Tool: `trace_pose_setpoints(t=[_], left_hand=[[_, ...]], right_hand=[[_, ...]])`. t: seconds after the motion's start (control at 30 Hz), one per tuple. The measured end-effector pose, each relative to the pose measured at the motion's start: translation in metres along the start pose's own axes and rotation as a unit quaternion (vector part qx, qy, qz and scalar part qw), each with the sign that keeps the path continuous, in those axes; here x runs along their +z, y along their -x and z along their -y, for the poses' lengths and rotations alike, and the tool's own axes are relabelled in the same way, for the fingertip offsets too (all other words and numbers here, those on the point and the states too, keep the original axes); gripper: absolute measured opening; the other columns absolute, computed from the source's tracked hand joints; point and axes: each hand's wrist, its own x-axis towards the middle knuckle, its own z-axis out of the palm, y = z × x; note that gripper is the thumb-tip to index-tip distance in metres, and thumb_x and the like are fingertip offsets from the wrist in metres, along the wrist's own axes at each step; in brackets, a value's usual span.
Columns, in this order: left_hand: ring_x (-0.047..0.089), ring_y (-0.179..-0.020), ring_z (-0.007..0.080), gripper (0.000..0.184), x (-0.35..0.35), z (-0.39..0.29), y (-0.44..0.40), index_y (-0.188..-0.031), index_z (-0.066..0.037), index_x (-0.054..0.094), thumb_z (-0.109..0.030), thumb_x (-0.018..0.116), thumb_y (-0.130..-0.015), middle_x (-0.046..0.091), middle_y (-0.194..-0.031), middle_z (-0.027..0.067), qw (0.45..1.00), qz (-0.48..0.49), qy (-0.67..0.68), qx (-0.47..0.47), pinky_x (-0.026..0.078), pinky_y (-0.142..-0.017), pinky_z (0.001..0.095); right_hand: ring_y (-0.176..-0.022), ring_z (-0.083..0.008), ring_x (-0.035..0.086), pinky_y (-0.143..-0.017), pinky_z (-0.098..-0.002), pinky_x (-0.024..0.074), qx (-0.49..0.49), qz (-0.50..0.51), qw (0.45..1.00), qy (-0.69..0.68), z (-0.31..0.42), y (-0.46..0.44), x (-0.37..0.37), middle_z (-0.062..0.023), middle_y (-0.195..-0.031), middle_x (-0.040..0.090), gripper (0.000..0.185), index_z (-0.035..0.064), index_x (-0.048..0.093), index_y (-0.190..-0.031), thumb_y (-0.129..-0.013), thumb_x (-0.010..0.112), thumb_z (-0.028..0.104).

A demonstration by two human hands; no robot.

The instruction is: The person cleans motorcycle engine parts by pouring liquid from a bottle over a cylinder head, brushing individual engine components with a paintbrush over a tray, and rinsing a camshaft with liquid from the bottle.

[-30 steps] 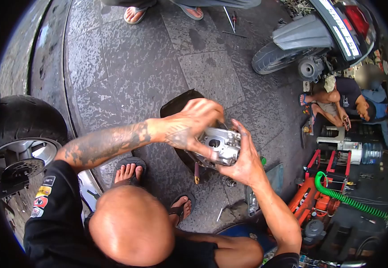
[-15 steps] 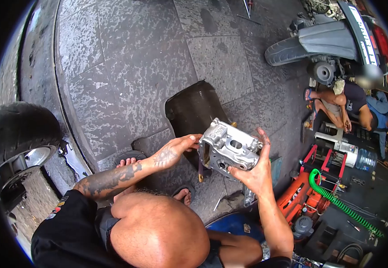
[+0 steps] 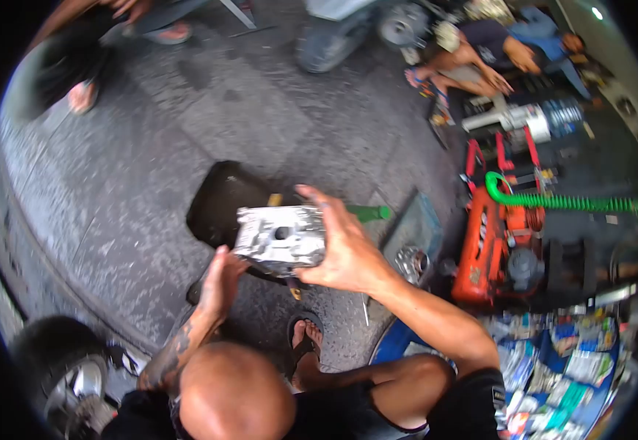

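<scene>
A silvery cast-metal engine part [image 3: 282,236], which looks like a cylinder head with a round hole in its upper face, is held up over a black pan [image 3: 220,198] on the floor. My right hand [image 3: 344,249] grips its right end, fingers at the far side and thumb at the near edge. At the lower left corner is my left hand [image 3: 221,282], its thumb raised and fingers stretched toward the part; some fingertips are hidden by it. A green bottle [image 3: 369,213] lies just beyond my right hand.
A blue-grey tray [image 3: 416,224] and a red air compressor [image 3: 473,253] with a green coiled hose [image 3: 553,198] are to the right. A wheel [image 3: 62,359] stands lower left. One person crouches [image 3: 62,81] upper left; others sit [image 3: 473,59] upper right.
The view has turned, and a person has come into sight at upper left. The metal part now shows its upper face more squarely, still in my right hand.
</scene>
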Motion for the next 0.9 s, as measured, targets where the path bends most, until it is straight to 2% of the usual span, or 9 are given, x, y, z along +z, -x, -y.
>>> trace_pose_setpoints(t=[0.07, 0.17, 0.33, 0.4, 0.57, 0.7, 0.77, 0.83, 0.9], left_hand=[[0.053, -0.093, 0.0182, 0.044, 0.019, -0.023, 0.013, -0.082, -0.009, 0.057, -0.048, 0.042, -0.097, 0.06, -0.086, 0.0061, 0.997, -0.03, -0.067, 0.021, 0.036, -0.093, 0.0365], [0.053, -0.112, 0.0235, 0.072, 0.028, -0.036, 0.011, -0.115, 0.005, 0.059, -0.057, 0.028, -0.097, 0.063, -0.115, 0.0138, 0.999, 0.034, 0.013, 0.029, 0.032, -0.103, 0.0373], [0.047, -0.122, 0.0269, 0.078, 0.062, -0.068, -0.002, -0.12, 0.011, 0.054, -0.059, 0.028, -0.096, 0.052, -0.129, 0.0217, 0.997, 0.044, -0.013, 0.06, 0.029, -0.107, 0.037], [0.049, -0.12, 0.0253, 0.072, 0.054, -0.076, -0.018, -0.124, 0.007, 0.054, -0.055, 0.028, -0.098, 0.055, -0.129, 0.0164, 0.973, 0.208, 0.083, 0.056, 0.029, -0.108, 0.0371], [0.048, -0.122, 0.0247, 0.058, 0.088, -0.077, -0.03, -0.127, 0.0, 0.052, -0.048, 0.037, -0.098, 0.054, -0.13, 0.0143, 0.987, 0.11, -0.072, 0.094, 0.03, -0.107, 0.0378], [0.041, -0.13, 0.0225, 0.054, 0.081, -0.054, -0.038, -0.141, 0.001, 0.035, -0.024, 0.049, -0.096, 0.047, -0.136, 0.0132, 0.939, 0.042, -0.339, 0.044, 0.032, -0.108, 0.035], [0.042, -0.129, 0.0213, 0.053, 0.084, -0.043, -0.043, -0.142, -0.001, 0.034, -0.018, 0.051, -0.095, 0.047, -0.137, 0.0125, 0.945, 0.064, -0.318, 0.03, 0.035, -0.105, 0.0326], [0.05, -0.123, 0.0227, 0.054, 0.084, -0.039, -0.062, -0.141, -0.001, 0.036, -0.034, 0.043, -0.099, 0.05, -0.134, 0.0133, 0.961, 0.089, -0.263, 0.01, 0.038, -0.102, 0.032], [0.057, -0.115, 0.0244, 0.064, 0.092, -0.043, -0.077, -0.139, -0.002, 0.04, -0.051, 0.028, -0.099, 0.055, -0.129, 0.0143, 0.963, 0.146, -0.062, -0.216, 0.041, -0.099, 0.0328]], right_hand=[[-0.121, -0.042, 0.045, -0.102, -0.0496, 0.0365, -0.013, -0.009, 1.0, 0.012, 0.009, 0.009, -0.004, -0.0229, -0.131, 0.041, 0.1, 0.0113, 0.029, -0.142, -0.055, 0.078, 0.015], [-0.12, -0.0414, 0.045, -0.101, -0.0486, 0.0376, -0.03, -0.039, 0.998, 0.043, 0.021, 0.016, -0.015, -0.0215, -0.132, 0.042, 0.098, 0.0107, 0.03, -0.141, -0.055, 0.077, 0.014], [-0.123, -0.036, 0.045, -0.106, -0.0433, 0.0353, -0.046, -0.129, 0.991, -0.008, 0.019, 0.011, -0.036, -0.0183, -0.131, 0.046, 0.1, 0.0074, 0.032, -0.14, -0.052, 0.08, 0.013], [-0.124, -0.0317, 0.045, -0.106, -0.0399, 0.0356, -0.018, -0.144, 0.988, -0.059, 0.026, 0.013, -0.049, -0.0163, -0.135, 0.044, 0.102, 0.0039, 0.031, -0.14, -0.051, 0.081, 0.014], [-0.12, -0.0249, 0.046, -0.101, -0.036, 0.0392, -0.08, -0.203, 0.973, -0.071, 0.035, 0.011, -0.078, -0.016, -0.136, 0.04, 0.108, 0.0008, 0.028, -0.141, -0.049, 0.082, 0.014], [-0.117, -0.0243, 0.049, -0.096, -0.0345, 0.0452, -0.086, -0.208, 0.96, -0.167, 0.045, 0.01, -0.091, -0.0127, -0.137, 0.037, 0.107, 0.0026, 0.026, -0.142, -0.051, 0.081, 0.006], [-0.118, -0.0252, 0.05, -0.096, -0.0359, 0.0462, -0.122, -0.222, 0.958, -0.133, 0.046, 0.01, -0.1, -0.013, -0.137, 0.037, 0.107, 0.0037, 0.024, -0.143, -0.053, 0.081, 0.004], [-0.119, -0.0268, 0.05, -0.098, -0.0383, 0.0452, -0.145, -0.236, 0.955, -0.103, 0.048, 0.01, -0.108, -0.015, -0.134, 0.041, 0.105, 0.0046, 0.024, -0.143, -0.055, 0.081, 0.004], [-0.119, -0.0279, 0.051, -0.099, -0.0398, 0.0449, -0.125, -0.227, 0.963, -0.078, 0.054, 0.014, -0.117, -0.0167, -0.132, 0.043, 0.107, 0.0045, 0.021, -0.144, -0.055, 0.081, 0.006]])
